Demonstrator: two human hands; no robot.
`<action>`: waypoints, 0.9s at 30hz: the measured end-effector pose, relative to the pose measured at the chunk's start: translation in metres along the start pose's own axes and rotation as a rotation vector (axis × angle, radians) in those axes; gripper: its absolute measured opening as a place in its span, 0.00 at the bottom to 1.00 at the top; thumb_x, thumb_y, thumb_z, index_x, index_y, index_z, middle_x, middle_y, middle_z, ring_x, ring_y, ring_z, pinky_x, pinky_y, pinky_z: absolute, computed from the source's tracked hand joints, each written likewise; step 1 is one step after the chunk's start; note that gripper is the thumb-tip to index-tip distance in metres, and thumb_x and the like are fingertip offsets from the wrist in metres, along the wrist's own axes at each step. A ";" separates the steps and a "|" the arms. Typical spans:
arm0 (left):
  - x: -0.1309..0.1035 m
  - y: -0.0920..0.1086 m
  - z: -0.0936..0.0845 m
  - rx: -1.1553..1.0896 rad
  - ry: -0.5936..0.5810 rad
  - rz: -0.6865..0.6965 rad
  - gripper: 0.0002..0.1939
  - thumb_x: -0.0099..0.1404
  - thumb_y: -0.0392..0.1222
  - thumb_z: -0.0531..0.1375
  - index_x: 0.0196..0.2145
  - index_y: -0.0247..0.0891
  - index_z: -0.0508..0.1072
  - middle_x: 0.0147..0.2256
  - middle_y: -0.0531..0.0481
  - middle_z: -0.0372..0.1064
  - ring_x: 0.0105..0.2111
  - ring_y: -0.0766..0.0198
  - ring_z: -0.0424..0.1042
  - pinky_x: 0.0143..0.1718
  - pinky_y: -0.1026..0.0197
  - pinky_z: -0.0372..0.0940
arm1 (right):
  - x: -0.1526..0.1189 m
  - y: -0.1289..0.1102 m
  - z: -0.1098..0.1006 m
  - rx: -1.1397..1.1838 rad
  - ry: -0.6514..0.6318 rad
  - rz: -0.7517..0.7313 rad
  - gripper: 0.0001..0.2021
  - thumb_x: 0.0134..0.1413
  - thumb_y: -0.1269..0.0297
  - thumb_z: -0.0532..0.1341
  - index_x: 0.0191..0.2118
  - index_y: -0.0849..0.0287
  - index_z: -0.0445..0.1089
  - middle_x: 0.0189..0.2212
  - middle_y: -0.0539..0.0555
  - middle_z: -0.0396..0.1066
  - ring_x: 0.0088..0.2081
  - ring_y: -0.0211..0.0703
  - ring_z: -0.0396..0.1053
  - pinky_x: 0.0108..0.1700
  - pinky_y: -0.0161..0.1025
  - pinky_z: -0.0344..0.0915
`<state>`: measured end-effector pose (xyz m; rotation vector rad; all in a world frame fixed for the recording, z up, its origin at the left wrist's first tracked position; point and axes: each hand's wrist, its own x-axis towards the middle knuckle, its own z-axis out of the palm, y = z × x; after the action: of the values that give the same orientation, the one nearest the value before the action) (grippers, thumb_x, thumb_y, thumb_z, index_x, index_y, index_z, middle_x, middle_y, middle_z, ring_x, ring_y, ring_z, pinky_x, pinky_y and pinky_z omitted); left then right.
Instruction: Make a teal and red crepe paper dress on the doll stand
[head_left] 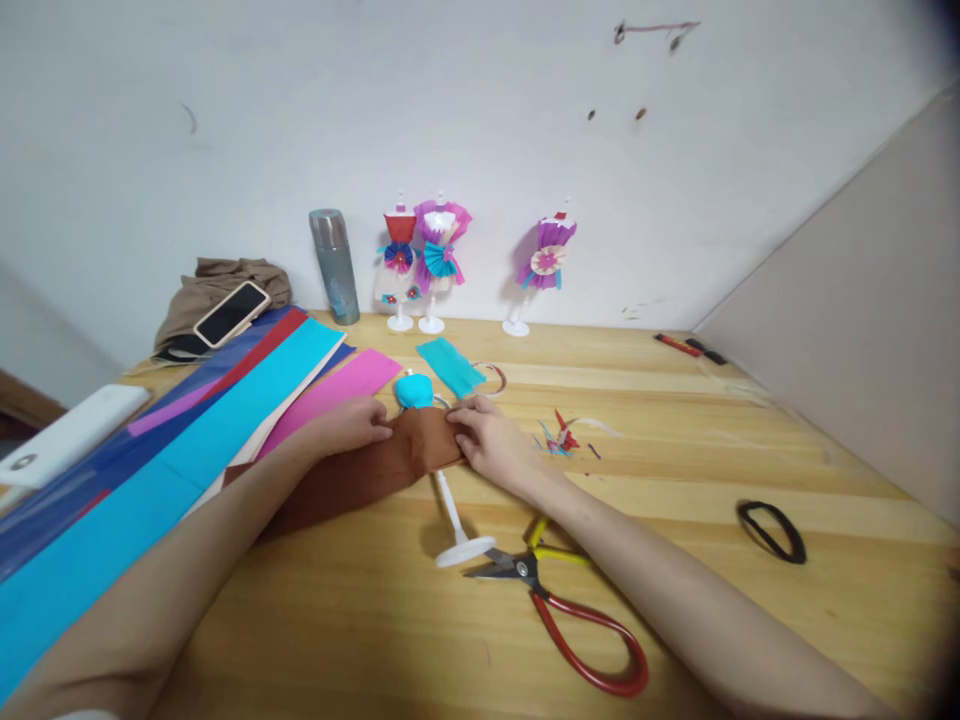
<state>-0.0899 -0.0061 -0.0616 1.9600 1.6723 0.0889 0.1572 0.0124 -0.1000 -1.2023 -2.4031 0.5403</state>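
A small dress form with a turquoise top [415,391] lies tilted on the table, its white stand [463,551] toward me. Brown paper [431,440] lies across its lower body and runs off to the left under my forearm. My left hand [358,424] has its fingers closed on the upper edge of the brown paper. On the other side, my right hand [487,440] pinches the right end of the same paper beside the form. Red-handled scissors [592,640] lie just right of the stand, near a yellow-handled tool [555,552] partly under my right forearm.
Coloured paper strips [270,385] and a white box-like object [71,435] fill the left. Behind are a phone [232,314], a flask [335,268] and several dressed forms [550,262]. Paper scraps [562,435] and a black band [772,532] lie right.
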 end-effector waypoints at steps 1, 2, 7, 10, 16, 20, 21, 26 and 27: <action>0.000 0.000 0.001 0.016 0.006 0.005 0.11 0.59 0.48 0.55 0.24 0.40 0.66 0.26 0.51 0.68 0.29 0.58 0.66 0.28 0.60 0.53 | 0.000 0.001 0.001 0.013 -0.001 -0.009 0.18 0.54 0.79 0.58 0.49 0.65 0.76 0.50 0.64 0.71 0.52 0.52 0.70 0.58 0.46 0.65; 0.000 0.000 0.001 0.031 0.009 0.010 0.11 0.60 0.48 0.55 0.25 0.40 0.66 0.27 0.50 0.69 0.30 0.58 0.67 0.29 0.59 0.54 | 0.000 0.001 0.003 0.024 0.002 -0.014 0.18 0.54 0.79 0.58 0.49 0.65 0.76 0.51 0.64 0.71 0.52 0.52 0.70 0.58 0.46 0.65; 0.002 -0.001 0.006 0.097 0.019 0.016 0.10 0.61 0.46 0.54 0.26 0.39 0.66 0.29 0.50 0.69 0.32 0.57 0.69 0.31 0.59 0.54 | 0.001 0.005 0.006 0.034 0.004 -0.012 0.18 0.54 0.79 0.59 0.50 0.65 0.76 0.51 0.63 0.71 0.52 0.51 0.71 0.58 0.46 0.66; 0.002 -0.001 0.008 0.125 0.035 0.014 0.11 0.62 0.47 0.54 0.26 0.39 0.66 0.30 0.49 0.70 0.34 0.56 0.69 0.32 0.58 0.54 | 0.001 0.007 0.007 0.032 0.003 -0.017 0.18 0.54 0.79 0.59 0.49 0.65 0.76 0.51 0.62 0.71 0.52 0.51 0.71 0.58 0.45 0.66; -0.001 0.002 0.003 0.126 0.013 0.018 0.10 0.61 0.47 0.55 0.26 0.39 0.66 0.30 0.50 0.70 0.33 0.56 0.69 0.31 0.58 0.55 | 0.001 0.006 0.008 -0.001 0.073 -0.074 0.16 0.55 0.77 0.58 0.47 0.62 0.76 0.49 0.63 0.71 0.52 0.52 0.70 0.57 0.49 0.67; -0.006 -0.002 -0.020 0.102 -0.002 0.021 0.11 0.59 0.48 0.56 0.24 0.40 0.66 0.26 0.52 0.66 0.29 0.59 0.66 0.29 0.60 0.54 | -0.001 0.002 0.002 0.007 0.249 -0.163 0.16 0.57 0.75 0.57 0.49 0.60 0.74 0.49 0.62 0.70 0.52 0.54 0.69 0.55 0.51 0.69; -0.009 -0.005 -0.030 0.102 0.012 0.019 0.12 0.59 0.49 0.56 0.24 0.40 0.65 0.25 0.52 0.66 0.29 0.60 0.66 0.29 0.60 0.55 | -0.002 0.000 0.000 0.025 0.288 -0.188 0.16 0.57 0.75 0.56 0.49 0.59 0.74 0.49 0.62 0.70 0.52 0.54 0.69 0.54 0.51 0.69; -0.038 -0.023 -0.082 0.235 0.348 -0.177 0.13 0.63 0.49 0.54 0.29 0.38 0.70 0.30 0.48 0.70 0.33 0.57 0.68 0.35 0.59 0.59 | -0.003 -0.002 -0.003 0.080 0.349 -0.265 0.15 0.56 0.76 0.55 0.46 0.60 0.73 0.48 0.63 0.69 0.52 0.54 0.70 0.53 0.52 0.70; -0.046 -0.026 -0.091 0.301 0.457 -0.257 0.13 0.64 0.48 0.54 0.31 0.36 0.71 0.32 0.46 0.71 0.34 0.56 0.69 0.37 0.58 0.60 | -0.003 -0.002 -0.002 0.083 0.343 -0.264 0.15 0.56 0.76 0.55 0.46 0.60 0.73 0.49 0.63 0.69 0.52 0.54 0.70 0.53 0.52 0.70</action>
<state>-0.1591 -0.0141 0.0178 2.0218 2.3395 0.2119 0.1587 0.0094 -0.0977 -0.8452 -2.1748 0.3172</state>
